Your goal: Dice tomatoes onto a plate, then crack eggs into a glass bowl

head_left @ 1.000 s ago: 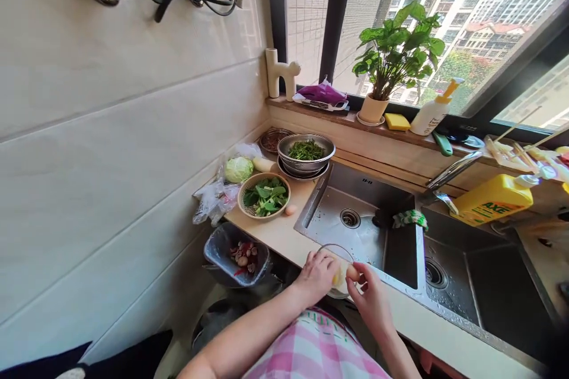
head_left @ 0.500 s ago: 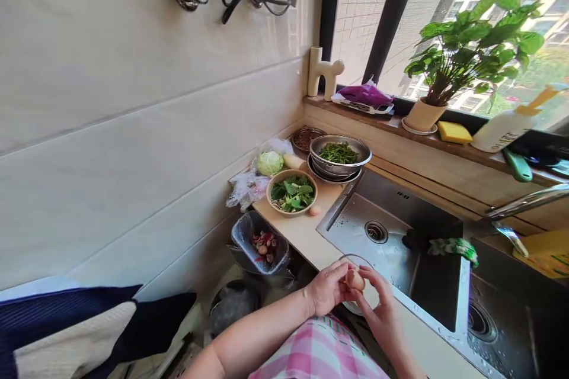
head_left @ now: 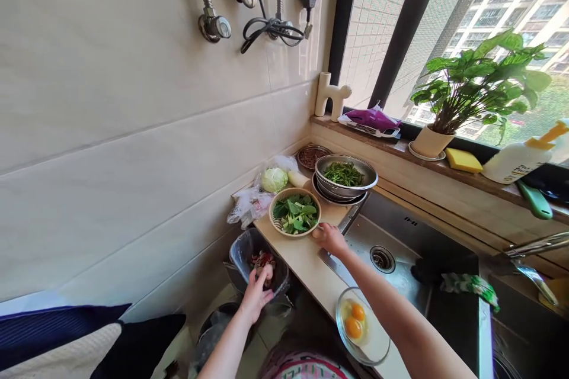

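Over the lined waste bin (head_left: 239, 249), my left hand (head_left: 258, 295) has its fingers apart, and nothing can be made out between them. My right hand (head_left: 332, 240) reaches across the counter, its fingertips round an egg (head_left: 316, 233) just beside the beige basket (head_left: 272, 219) of leafy greens (head_left: 295, 213). A clear glass bowl (head_left: 377, 346) stands near the counter's front edge, with two egg yolks (head_left: 355, 321) and egg white in it, below my right forearm.
Behind the basket are a cabbage (head_left: 274, 179) in plastic and a steel colander (head_left: 371, 176) of green vegetables. The sink (head_left: 400, 249) lies to the right, with a faucet (head_left: 540, 244). A potted plant (head_left: 431, 142) stands on the windowsill.
My hands have parted from the egg they held over the bowl. The left moved to the bin, the right to the egg by the basket. The bowl's two yolks now show.
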`<state>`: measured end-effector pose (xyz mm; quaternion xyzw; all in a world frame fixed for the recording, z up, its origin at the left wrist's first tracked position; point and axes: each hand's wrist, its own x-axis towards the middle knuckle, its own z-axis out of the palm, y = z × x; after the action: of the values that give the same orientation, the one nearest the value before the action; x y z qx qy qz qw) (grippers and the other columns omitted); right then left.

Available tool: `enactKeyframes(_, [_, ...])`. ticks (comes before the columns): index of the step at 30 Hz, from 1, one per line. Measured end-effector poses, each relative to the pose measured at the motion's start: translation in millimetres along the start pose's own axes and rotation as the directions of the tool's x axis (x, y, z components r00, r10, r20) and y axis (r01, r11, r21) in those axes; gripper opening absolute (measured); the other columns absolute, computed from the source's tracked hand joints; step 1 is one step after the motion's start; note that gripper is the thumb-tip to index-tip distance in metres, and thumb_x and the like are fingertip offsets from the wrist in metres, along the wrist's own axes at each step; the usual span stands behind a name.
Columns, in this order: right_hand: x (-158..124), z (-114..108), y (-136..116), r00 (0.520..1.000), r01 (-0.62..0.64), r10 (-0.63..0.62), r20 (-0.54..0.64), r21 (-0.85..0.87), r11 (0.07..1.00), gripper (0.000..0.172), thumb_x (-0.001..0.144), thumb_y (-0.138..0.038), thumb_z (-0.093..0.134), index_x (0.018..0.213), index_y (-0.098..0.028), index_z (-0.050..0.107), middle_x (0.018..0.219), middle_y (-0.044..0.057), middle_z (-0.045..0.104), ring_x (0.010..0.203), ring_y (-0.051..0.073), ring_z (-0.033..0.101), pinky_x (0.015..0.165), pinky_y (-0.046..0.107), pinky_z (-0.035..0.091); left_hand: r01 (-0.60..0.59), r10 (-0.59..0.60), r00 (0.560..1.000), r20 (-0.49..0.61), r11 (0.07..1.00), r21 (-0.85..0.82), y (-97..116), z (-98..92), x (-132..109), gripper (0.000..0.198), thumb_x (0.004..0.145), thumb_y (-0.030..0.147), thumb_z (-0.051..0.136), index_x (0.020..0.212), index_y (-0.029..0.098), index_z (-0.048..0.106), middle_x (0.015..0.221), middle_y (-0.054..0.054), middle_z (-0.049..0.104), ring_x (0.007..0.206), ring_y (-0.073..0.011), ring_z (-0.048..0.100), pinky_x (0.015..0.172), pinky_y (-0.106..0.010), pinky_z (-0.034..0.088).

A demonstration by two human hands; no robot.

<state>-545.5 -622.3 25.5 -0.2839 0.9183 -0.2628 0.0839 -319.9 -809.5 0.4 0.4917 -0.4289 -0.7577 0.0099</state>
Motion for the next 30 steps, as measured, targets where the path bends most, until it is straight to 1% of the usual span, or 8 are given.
enactKeyframes(3, [10,8,-3,1.000,0.011,-0.011,0.017,0.015,1.000,0.036,0.061,-0.009,0.066,0.095,-0.019,0.061,0.094,0.005,0.068,0.093,0.023,0.060,0.082,0.032,0.044,-0.082,0.095,0.993,-0.071,0.981,0.174,-14,-10.6,8,0.080,0.066,0.058,0.069,0.133,0.032,0.032,0.142,-0.015,0.038,0.095,-0.0189,0.065,0.079,-0.031,0.052])
enactKeyframes(8, [-7,-6,-1,0.995,-0.062,0.071,-0.076,0.116,0.991,0.021,0.068,-0.016,0.061,0.089,-0.020,0.058,0.086,0.004,0.067,0.082,0.019,0.060,0.075,0.029,0.044,-0.248,0.212,0.965,0.152,0.927,0.282,-33,2.8,-10,0.072,0.065,0.058,0.070,0.124,0.025,0.046,0.135,-0.017,0.046,0.093,-0.0206,0.066,0.080,-0.032,0.052])
enactKeyframes(13, [-112,-52,25,0.898,-0.209,0.316,-0.306,0.334,0.919,0.030,0.077,-0.032,0.057,0.104,-0.022,0.050,0.097,0.004,0.064,0.082,0.016,0.062,0.074,0.030,0.050,-0.381,0.162,0.858,0.488,0.838,0.391,-19,42.8,-39,0.060,0.066,0.056,0.068,0.111,0.019,0.056,0.121,-0.014,0.057,0.092,-0.0232,0.067,0.078,-0.033,0.053])
enactKeyframes(16, [-218,-61,32,0.657,-0.232,0.559,-0.506,0.569,0.789,0.039,0.075,-0.039,0.062,0.107,-0.021,0.047,0.092,0.005,0.063,0.077,0.017,0.063,0.072,0.032,0.052,-0.457,0.094,0.765,0.638,0.776,0.434,-8,71.8,-56,0.056,0.066,0.054,0.068,0.107,0.017,0.057,0.111,-0.013,0.062,0.089,-0.0229,0.066,0.077,-0.034,0.053])
enactKeyframes(20, [-341,-22,22,0.136,-0.318,0.738,-0.661,0.677,0.664,0.040,0.076,-0.043,0.063,0.106,-0.019,0.049,0.097,0.007,0.060,0.083,0.018,0.062,0.077,0.035,0.052,-0.527,-0.027,0.647,0.762,0.706,0.473,-6,102.9,-75,0.052,0.069,0.053,0.066,0.105,0.016,0.057,0.105,-0.011,0.064,0.086,-0.0214,0.066,0.078,-0.034,0.053])
enactKeyframes(22, [-375,10,16,-0.039,-0.370,0.765,-0.643,0.720,0.587,0.042,0.076,-0.046,0.063,0.105,-0.019,0.050,0.098,0.008,0.060,0.084,0.019,0.061,0.078,0.036,0.052,-0.547,-0.097,0.593,0.799,0.680,0.489,-9,114.0,-83,0.050,0.070,0.053,0.065,0.104,0.017,0.057,0.103,-0.010,0.065,0.085,-0.0214,0.066,0.077,-0.034,0.053])
enactKeyframes(26, [-393,54,10,-0.152,-0.396,0.775,-0.613,0.757,0.520,0.042,0.077,-0.049,0.061,0.104,-0.018,0.052,0.097,0.009,0.061,0.084,0.019,0.061,0.076,0.036,0.053,-0.574,-0.190,0.517,0.835,0.646,0.503,-18,128.7,-100,0.050,0.067,0.053,0.067,0.101,0.017,0.059,0.095,-0.008,0.067,0.082,-0.0215,0.066,0.077,-0.034,0.053])
enactKeyframes(30, [-383,59,12,-0.301,-0.470,0.667,-0.682,0.714,0.518,0.045,0.079,-0.049,0.058,0.110,-0.017,0.053,0.109,0.013,0.060,0.095,0.022,0.059,0.085,0.040,0.050,-0.582,-0.245,0.475,0.845,0.633,0.510,-22,132.4,-116,0.051,0.065,0.053,0.069,0.101,0.018,0.060,0.094,-0.007,0.067,0.086,-0.0230,0.066,0.080,-0.036,0.054])
